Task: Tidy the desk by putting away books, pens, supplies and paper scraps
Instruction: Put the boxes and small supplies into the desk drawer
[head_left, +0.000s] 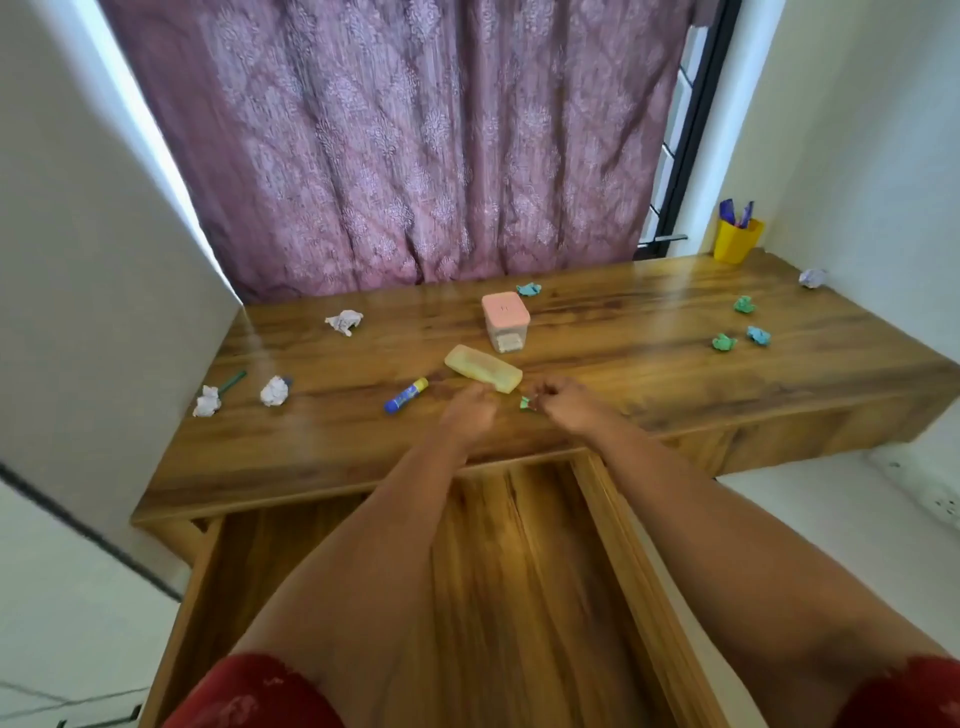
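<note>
- Far to the left of both hands lie two white paper balls (208, 401) (274, 391) with a green pen (231, 382) beside the outer one; a third white ball (344, 321) sits farther back.
- A blue glue stick (406, 395) lies just left of the left hand (467, 415).
- That hand's fingers are curled beside the yellow case (483, 368); whether they grip anything I cannot tell.
- The right hand (563, 404) pinches a small green scrap (525, 402).
- Behind the hands stands a pink-lidded box (505, 320).
- Well right of the hands lie green and blue paper balls (724, 342) and a yellow pen cup (736, 240).
</note>
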